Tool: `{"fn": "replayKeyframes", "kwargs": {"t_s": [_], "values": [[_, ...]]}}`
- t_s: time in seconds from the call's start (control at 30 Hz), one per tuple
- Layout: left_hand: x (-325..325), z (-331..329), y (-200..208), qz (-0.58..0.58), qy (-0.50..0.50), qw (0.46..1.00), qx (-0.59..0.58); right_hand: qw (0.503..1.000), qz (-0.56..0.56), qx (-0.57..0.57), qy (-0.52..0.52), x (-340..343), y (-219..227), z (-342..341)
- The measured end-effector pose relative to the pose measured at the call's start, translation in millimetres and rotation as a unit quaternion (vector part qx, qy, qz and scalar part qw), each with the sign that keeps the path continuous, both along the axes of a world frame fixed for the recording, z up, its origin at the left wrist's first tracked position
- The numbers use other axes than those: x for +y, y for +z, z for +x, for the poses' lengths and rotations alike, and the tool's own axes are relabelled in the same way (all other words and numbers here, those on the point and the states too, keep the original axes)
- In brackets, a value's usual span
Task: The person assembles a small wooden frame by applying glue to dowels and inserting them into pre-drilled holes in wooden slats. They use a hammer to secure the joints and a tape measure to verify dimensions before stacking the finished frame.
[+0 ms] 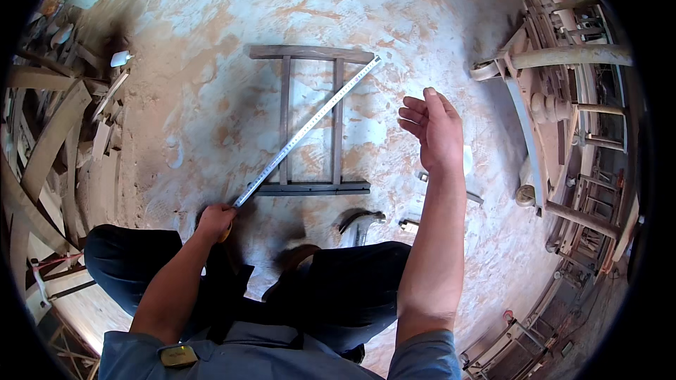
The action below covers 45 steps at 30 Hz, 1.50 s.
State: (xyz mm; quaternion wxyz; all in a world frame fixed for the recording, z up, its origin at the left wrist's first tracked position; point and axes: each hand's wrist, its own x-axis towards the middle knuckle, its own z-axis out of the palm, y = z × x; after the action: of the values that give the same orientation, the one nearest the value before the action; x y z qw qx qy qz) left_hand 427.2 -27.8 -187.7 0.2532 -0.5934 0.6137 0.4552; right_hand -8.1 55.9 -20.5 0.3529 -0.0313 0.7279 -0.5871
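Note:
A dark wooden frame (285, 116), with two long rails joining two crosspieces, lies flat on the floor in front of me. My left hand (213, 223) is closed round a tape measure at the frame's near left. The drawn-out tape blade (308, 127) runs diagonally over the frame, its far end by the far right corner. A bit of yellow on the tape's case shows under my fingers; the rest is hidden. To the right of the frame, my right hand (441, 135) is raised above the floor, open with fingers loosely bent and nothing in it.
Wooden offcuts (53, 141) are heaped along the left, with a small white bottle (121, 59) beside them. Curved chair parts (521, 119) and stacked wood stand at the right. A dark curved object (362, 222) and a metal bar (474, 198) lie on the floor near my legs.

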Motion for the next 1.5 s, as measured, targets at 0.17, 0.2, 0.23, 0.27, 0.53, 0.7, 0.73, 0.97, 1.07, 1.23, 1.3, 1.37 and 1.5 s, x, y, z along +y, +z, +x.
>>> {"fn": "replayKeyframes", "kwargs": {"t_s": [0.17, 0.2, 0.23, 0.27, 0.53, 0.7, 0.73, 0.97, 1.07, 1.23, 1.3, 1.37, 1.5], "values": [[0, -1, 3, 0.003, 0.015, 1.0, 0.006, 1.0, -0.003, 0.004, 0.003, 3, -2, -2], [0, -2, 4, 0.013, 0.021, 1.0, 0.003, 1.0, -0.001, 0.006, 0.003, 3, -2, -1], [-1, -2, 5, 0.022, 0.027, 0.999, 0.0, 1.0, -0.001, 0.007, 0.003, 3, -2, -1], [-2, -1, 4, 0.018, 0.02, 1.0, 0.001, 1.0, 0.0, 0.008, 0.004, 4, -2, -1], [2, 6, -8, -0.018, -0.029, 0.999, 0.012, 1.0, 0.003, 0.009, -0.005, 5, -4, -2], [5, 30, -45, -0.023, -0.051, 0.998, 0.02, 1.0, -0.01, 0.009, 0.005, 7, -11, -4], [5, 13, -25, -0.014, 0.009, 1.0, 0.005, 1.0, -0.008, 0.011, 0.001, 11, -13, -6], [6, 15, -32, -0.101, -0.004, 0.995, 0.013, 1.0, -0.004, 0.015, 0.016, 11, -5, -4], [6, 9, -24, -0.027, 0.055, 0.998, 0.009, 1.0, -0.011, 0.007, 0.018, 14, -9, -7], [10, 11, -29, -0.057, 0.012, 0.998, 0.005, 1.0, -0.009, 0.0, 0.021, 14, -10, -9], [9, 6, -26, -0.038, 0.008, 0.999, -0.02, 1.0, -0.009, -0.003, 0.024, 16, -12, -11], [8, 5, -27, -0.023, 0.003, 0.999, -0.024, 1.0, -0.009, 0.0, 0.029, 17, -12, -11], [10, 11, -34, -0.029, -0.019, 0.999, -0.018, 0.999, -0.007, 0.005, 0.034, 15, -12, -9]]}}
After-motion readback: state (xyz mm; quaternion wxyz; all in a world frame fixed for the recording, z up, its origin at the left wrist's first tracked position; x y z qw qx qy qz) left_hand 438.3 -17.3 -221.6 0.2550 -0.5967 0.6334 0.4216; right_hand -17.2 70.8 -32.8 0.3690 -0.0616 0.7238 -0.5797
